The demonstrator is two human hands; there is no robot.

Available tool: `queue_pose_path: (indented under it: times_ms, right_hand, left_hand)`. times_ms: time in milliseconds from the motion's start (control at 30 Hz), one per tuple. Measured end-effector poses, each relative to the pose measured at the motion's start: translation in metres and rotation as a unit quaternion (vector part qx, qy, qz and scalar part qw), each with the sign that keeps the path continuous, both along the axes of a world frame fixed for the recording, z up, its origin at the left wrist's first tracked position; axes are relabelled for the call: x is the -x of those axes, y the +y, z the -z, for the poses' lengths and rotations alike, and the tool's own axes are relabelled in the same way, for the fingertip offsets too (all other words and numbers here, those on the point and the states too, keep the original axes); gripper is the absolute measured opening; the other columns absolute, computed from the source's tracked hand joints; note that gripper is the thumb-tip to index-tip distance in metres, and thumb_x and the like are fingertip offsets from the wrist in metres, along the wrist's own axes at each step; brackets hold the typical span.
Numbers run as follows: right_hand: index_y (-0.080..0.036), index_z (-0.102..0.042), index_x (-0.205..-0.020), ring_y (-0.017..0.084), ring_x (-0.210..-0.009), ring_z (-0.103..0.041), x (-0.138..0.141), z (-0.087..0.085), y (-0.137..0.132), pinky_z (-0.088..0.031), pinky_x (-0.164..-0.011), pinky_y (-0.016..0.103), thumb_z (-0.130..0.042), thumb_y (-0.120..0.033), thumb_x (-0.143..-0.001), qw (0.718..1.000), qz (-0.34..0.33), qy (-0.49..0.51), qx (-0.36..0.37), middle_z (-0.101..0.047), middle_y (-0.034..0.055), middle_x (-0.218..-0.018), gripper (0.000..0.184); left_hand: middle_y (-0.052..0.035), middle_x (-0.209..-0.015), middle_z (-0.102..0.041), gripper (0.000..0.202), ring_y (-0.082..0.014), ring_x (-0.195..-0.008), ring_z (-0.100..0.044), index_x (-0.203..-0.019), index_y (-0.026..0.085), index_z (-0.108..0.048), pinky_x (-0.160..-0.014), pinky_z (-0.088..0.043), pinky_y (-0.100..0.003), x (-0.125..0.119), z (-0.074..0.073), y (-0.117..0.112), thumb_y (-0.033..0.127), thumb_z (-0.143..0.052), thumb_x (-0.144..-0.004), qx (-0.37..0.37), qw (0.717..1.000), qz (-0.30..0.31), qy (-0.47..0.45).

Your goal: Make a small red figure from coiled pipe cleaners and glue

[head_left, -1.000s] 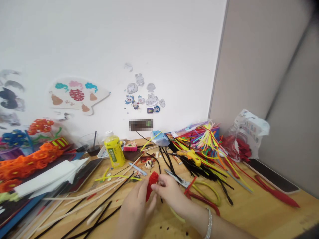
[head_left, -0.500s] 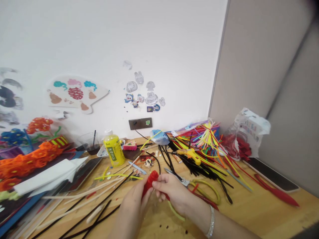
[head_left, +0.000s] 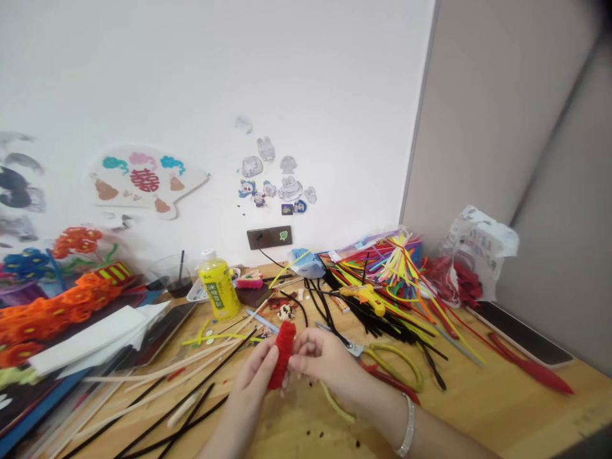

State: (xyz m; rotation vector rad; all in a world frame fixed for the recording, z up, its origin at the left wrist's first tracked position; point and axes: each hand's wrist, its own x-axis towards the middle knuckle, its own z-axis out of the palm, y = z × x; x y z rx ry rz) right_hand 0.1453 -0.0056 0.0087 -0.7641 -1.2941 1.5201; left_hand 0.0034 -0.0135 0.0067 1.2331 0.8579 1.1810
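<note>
Both hands meet over the front middle of the wooden table point(head_left: 497, 414). My left hand point(head_left: 251, 386) and my right hand point(head_left: 322, 364) pinch a fuzzy red coiled pipe-cleaner piece point(head_left: 282, 352), which stands roughly upright between the fingertips. The right wrist wears a silver bracelet point(head_left: 407, 428). A green pipe cleaner point(head_left: 337, 408) lies curved on the table just under the right hand.
Scissors with green and red handles point(head_left: 382, 366) lie right of the hands. A heap of coloured pipe cleaners point(head_left: 396, 274) and a yellow glue gun point(head_left: 366, 296) sit behind. A yellow bottle point(head_left: 217, 287), long sticks point(head_left: 157, 389) and orange flowers point(head_left: 52, 312) fill the left.
The red piece has been turned between the fingers, from leaning right to standing more upright. Both hands have shifted slightly up and away from me.
</note>
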Motion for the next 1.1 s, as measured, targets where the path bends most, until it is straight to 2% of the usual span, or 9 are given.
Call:
queue_pose_path:
  times_ms: [233, 433, 500, 600, 700, 800, 900, 1000, 1100]
  right_hand:
    - [-0.015, -0.059, -0.08, 0.009, -0.057, -0.047, -0.006, -0.005, 0.001, -0.035, -0.056, 0.022, -0.074, -0.037, -0.061, 0.996, -0.005, -0.064, -0.061, -0.054, -0.0038, -0.063, 0.033]
    - [-0.014, -0.059, -0.087, 0.01, -0.062, -0.049, -0.01, 0.0, 0.001, -0.038, -0.06, 0.024, -0.074, -0.034, -0.062, 0.991, -0.082, -0.071, -0.079, -0.056, -0.0021, -0.071, 0.035]
    - [-0.014, -0.059, -0.084, 0.011, -0.062, -0.052, -0.009, 0.001, 0.001, -0.04, -0.061, 0.025, -0.072, -0.033, -0.064, 0.991, -0.094, -0.062, -0.066, -0.058, -0.0011, -0.07, 0.031]
    - [-0.013, -0.059, -0.08, 0.01, -0.058, -0.049, -0.007, 0.0, 0.0, -0.037, -0.057, 0.023, -0.07, -0.026, -0.065, 0.994, -0.045, -0.082, -0.062, -0.056, -0.0027, -0.065, 0.021]
    - [-0.013, -0.06, -0.076, 0.008, -0.055, -0.043, -0.004, 0.0, 0.001, -0.033, -0.053, 0.02, -0.068, -0.02, -0.065, 0.994, 0.024, -0.091, -0.057, -0.051, -0.0044, -0.062, 0.015]
    - [-0.013, -0.06, -0.078, 0.009, -0.056, -0.043, -0.002, 0.001, 0.002, -0.033, -0.053, 0.021, -0.067, -0.021, -0.065, 0.996, 0.053, -0.064, -0.039, -0.053, -0.0034, -0.064, 0.017]
    - [-0.014, -0.06, -0.076, 0.009, -0.056, -0.043, 0.001, 0.004, 0.002, -0.034, -0.053, 0.021, -0.068, -0.024, -0.063, 0.996, 0.078, -0.044, -0.018, -0.054, -0.0028, -0.063, 0.019]
    - [-0.014, -0.059, -0.075, 0.01, -0.057, -0.044, 0.003, 0.006, 0.001, -0.035, -0.055, 0.022, -0.068, -0.024, -0.063, 0.995, 0.081, -0.045, -0.017, -0.054, -0.0024, -0.064, 0.018]
    - [-0.014, -0.061, -0.08, 0.01, -0.058, -0.045, 0.003, 0.007, 0.001, -0.035, -0.055, 0.022, -0.067, -0.026, -0.065, 0.997, 0.061, -0.048, -0.028, -0.055, -0.0022, -0.066, 0.02]
  left_hand:
    - [0.002, -0.054, -0.058, 0.038, -0.0084, -0.041, -0.046, -0.106, 0.018, -0.05, -0.041, -0.034, -0.018, 0.001, -0.007, -0.007, 0.04, -0.059, -0.077, 0.066, 0.993, 0.054, -0.087]
    - [0.0051, -0.041, -0.052, 0.043, -0.0068, -0.03, -0.036, -0.11, 0.02, -0.045, -0.033, -0.027, -0.016, 0.001, 0.005, -0.004, 0.049, -0.051, -0.079, 0.11, 0.979, 0.142, -0.098]
    - [0.004, -0.043, -0.055, 0.04, -0.0085, -0.031, -0.04, -0.108, 0.021, -0.046, -0.033, -0.029, -0.016, 0.002, 0.008, -0.002, 0.049, -0.05, -0.08, 0.074, 0.988, 0.121, -0.055]
    - [-0.0023, -0.066, -0.067, 0.028, -0.0151, -0.054, -0.059, -0.096, 0.021, -0.053, -0.05, -0.046, -0.023, 0.006, 0.008, -0.001, 0.044, -0.053, -0.08, -0.065, 0.995, -0.009, 0.071]
    - [-0.0076, -0.088, -0.069, 0.02, -0.021, -0.081, -0.063, -0.088, 0.02, -0.061, -0.073, -0.049, -0.031, 0.011, 0.009, -0.002, 0.036, -0.05, -0.082, -0.216, 0.941, -0.123, 0.228]
    - [-0.0115, -0.107, -0.065, 0.028, -0.024, -0.097, -0.06, -0.108, 0.02, -0.057, -0.084, -0.047, -0.036, 0.014, 0.017, -0.003, 0.028, -0.047, -0.083, -0.312, 0.876, -0.125, 0.346]
    - [-0.0132, -0.119, -0.06, 0.042, -0.0244, -0.106, -0.057, -0.124, 0.021, -0.044, -0.089, -0.045, -0.039, 0.012, 0.027, -0.002, 0.026, -0.049, -0.083, -0.349, 0.838, -0.112, 0.404]
    - [-0.0129, -0.116, -0.062, 0.038, -0.0232, -0.102, -0.059, -0.122, 0.021, -0.045, -0.087, -0.047, -0.039, 0.01, 0.032, 0.001, 0.026, -0.046, -0.084, -0.346, 0.836, -0.111, 0.411]
    - [-0.0136, -0.112, -0.064, 0.033, -0.0244, -0.096, -0.062, -0.115, 0.019, -0.051, -0.084, -0.048, -0.04, 0.01, 0.027, 0.002, 0.029, -0.045, -0.084, -0.3, 0.86, -0.115, 0.396]
